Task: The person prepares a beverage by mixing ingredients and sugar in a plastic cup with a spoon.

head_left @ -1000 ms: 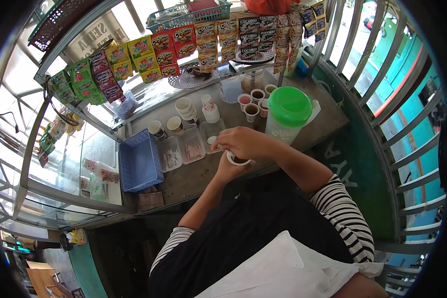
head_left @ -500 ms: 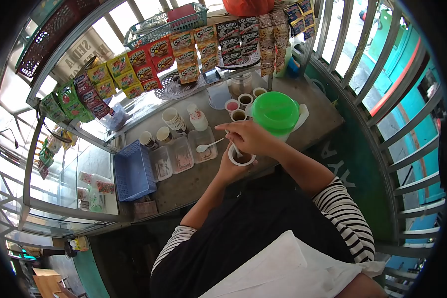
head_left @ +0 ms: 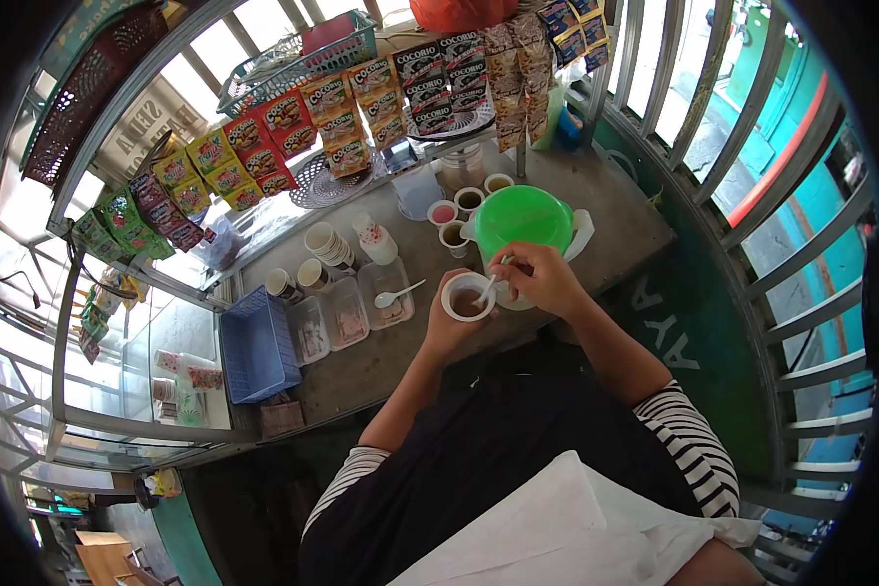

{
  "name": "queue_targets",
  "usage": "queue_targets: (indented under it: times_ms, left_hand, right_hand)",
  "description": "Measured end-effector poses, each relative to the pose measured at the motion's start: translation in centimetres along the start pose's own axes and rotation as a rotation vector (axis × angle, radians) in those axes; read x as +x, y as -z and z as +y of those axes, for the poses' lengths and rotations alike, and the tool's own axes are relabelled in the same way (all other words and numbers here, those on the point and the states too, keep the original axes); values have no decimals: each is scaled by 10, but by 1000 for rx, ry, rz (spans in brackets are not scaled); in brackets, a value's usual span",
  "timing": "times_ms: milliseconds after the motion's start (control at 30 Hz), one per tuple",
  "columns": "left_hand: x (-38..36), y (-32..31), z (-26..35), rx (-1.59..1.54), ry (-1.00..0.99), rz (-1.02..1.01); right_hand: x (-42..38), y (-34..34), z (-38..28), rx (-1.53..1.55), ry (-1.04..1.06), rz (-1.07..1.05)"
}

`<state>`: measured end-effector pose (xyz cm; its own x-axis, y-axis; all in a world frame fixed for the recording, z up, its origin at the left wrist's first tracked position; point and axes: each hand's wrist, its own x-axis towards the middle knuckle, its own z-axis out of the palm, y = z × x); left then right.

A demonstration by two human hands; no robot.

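Note:
My left hand [head_left: 446,330] is wrapped around a paper cup [head_left: 449,305] with brown liquid in it, held above the counter's front part. A white plastic spoon [head_left: 488,286] dips into that cup at a slant, and my right hand [head_left: 537,276] pinches its handle. Just beyond my right hand stands a container with a green lid [head_left: 523,223]. Behind the cup, several filled cups are grouped, one with pink liquid [head_left: 443,212] and one with dark liquid [head_left: 469,199]. Another white spoon [head_left: 397,293] lies across a clear plastic tray [head_left: 380,282] to the left.
Stacked paper cups [head_left: 329,244] stand behind the clear trays. A blue basket [head_left: 260,344] sits at the counter's left end. Drink sachets [head_left: 345,122] hang in strips along the rail at the back. Metal bars [head_left: 742,210] run along the right side.
My right hand has moved right and slightly down, turning so its pinch on the spoon shows. The cup is tilted a little differently, and the view has shifted slightly.

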<state>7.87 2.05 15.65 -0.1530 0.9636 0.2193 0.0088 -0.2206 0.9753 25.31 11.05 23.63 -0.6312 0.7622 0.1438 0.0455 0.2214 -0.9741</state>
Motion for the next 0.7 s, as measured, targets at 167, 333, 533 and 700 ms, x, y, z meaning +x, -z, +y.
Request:
queue_targets:
  times_ms: [167, 333, 533, 700]
  left_hand:
    - [7, -6, -2, 55, -41, 44]
    - [11, -17, -16, 7, -102, 58]
    - [6, -34, -24, -72, -48, 66]
    - [3, -35, -41, 574, -285, 81]
  right_hand:
    - [-13, 14, 8, -33, 139, -133]
    - [-27, 9, -2, -358, 556, -160]
    - [-20, 4, -12, -676, 801, -232]
    - [-1, -3, -17, -638, 799, -250]
